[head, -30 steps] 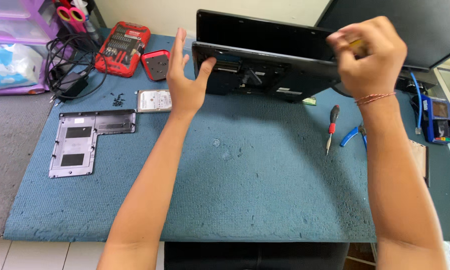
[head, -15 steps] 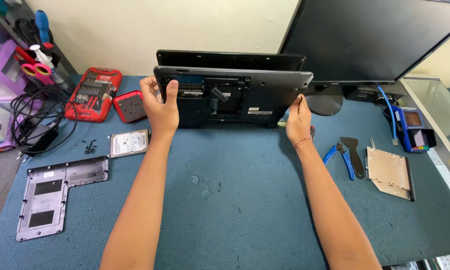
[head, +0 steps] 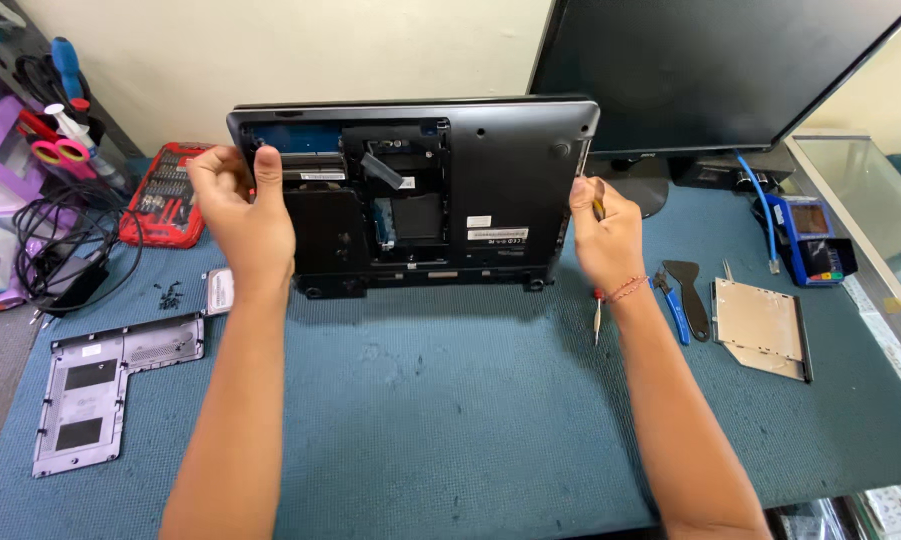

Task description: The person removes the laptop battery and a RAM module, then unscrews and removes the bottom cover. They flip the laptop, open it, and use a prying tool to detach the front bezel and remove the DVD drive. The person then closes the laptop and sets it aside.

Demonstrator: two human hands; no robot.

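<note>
Both hands' fingers are closed on the upright opened laptop (head: 420, 195), left hand (head: 242, 215) and right hand (head: 605, 240) at its sides, monitor (head: 710, 70) behind, red bit set (head: 165, 195) and access panel (head: 105, 385) on the tabletop (head: 450, 420) leftward.

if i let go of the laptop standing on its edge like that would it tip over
Probably yes. The laptop stands on one long edge on the blue mat, steadied only by the left hand and right hand. It looks rigid, not floppy, and its exposed inner parts could suffer in a fall.
</note>
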